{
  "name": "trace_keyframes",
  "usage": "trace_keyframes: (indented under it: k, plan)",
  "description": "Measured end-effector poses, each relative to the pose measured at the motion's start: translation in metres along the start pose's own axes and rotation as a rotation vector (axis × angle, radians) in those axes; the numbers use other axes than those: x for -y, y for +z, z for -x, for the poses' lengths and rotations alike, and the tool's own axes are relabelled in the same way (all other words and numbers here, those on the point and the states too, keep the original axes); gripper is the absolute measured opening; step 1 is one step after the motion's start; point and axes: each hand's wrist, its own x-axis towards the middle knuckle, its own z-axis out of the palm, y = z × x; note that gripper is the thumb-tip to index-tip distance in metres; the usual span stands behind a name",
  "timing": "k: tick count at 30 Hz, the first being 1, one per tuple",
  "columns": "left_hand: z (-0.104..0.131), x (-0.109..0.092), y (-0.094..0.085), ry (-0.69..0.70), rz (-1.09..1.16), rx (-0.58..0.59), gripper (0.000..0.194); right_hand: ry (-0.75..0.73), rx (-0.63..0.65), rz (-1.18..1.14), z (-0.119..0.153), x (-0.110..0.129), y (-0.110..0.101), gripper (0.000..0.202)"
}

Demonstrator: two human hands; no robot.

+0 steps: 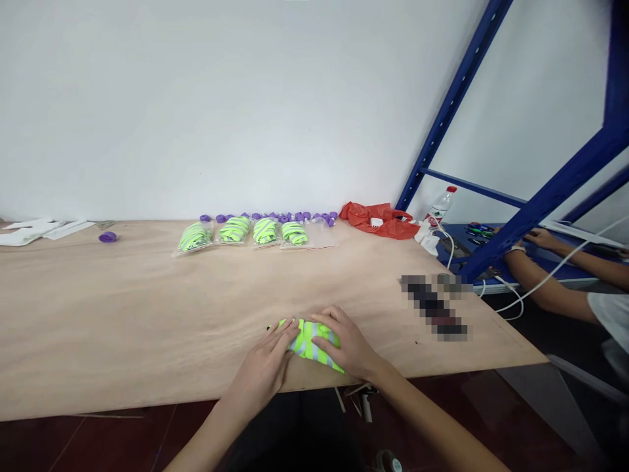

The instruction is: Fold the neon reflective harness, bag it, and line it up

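Observation:
A neon-yellow reflective fabric piece with silver stripes (309, 341), folded into a flat bundle, lies near the table's front edge. On its left end rests my left hand (265, 364), fingers stretched out flat over the cloth and its thumb mostly hidden. My right hand (348, 344) presses on the right part, fingers and thumb spread across it. A small dark bit pokes out at the bundle's left end beside my left fingertips. Part of the fabric is covered by both hands.
Several clear bags with similar neon fabric (234, 230) line the back, before purple rolled pieces (282, 217). A red plastic bag (381, 219), a bottle (441, 205) and a blue rack (455, 98) stand right. A co-worker's arms (545, 282) are beyond the rack. White sheets (29, 233) lie left.

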Motion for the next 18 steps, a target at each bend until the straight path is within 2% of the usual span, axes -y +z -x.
trace_keyframes:
  k: [3, 6, 10, 13, 18]
  plan:
    - [-0.001, -0.007, -0.003, -0.044, -0.015, 0.0, 0.04, -0.043, 0.083, 0.066, 0.0, 0.005, -0.005, 0.055]
    - [0.0, -0.014, -0.004, -0.125, -0.064, -0.016, 0.039, -0.104, 0.126, 0.144, -0.001, 0.007, -0.008, 0.068]
    - [0.001, -0.023, -0.003, -0.221, -0.097, -0.035, 0.044, -0.217, 0.144, 0.26, -0.003, 0.007, -0.006, 0.058]
    - [0.0, -0.027, -0.003, -0.248, -0.022, -0.041, 0.046, -0.284, 0.154, 0.263, -0.003, 0.008, -0.002, 0.055]
    - [-0.007, -0.03, -0.006, -0.212, 0.107, -0.08, 0.048, -0.242, 0.148, 0.158, 0.002, 0.009, 0.002, 0.068]
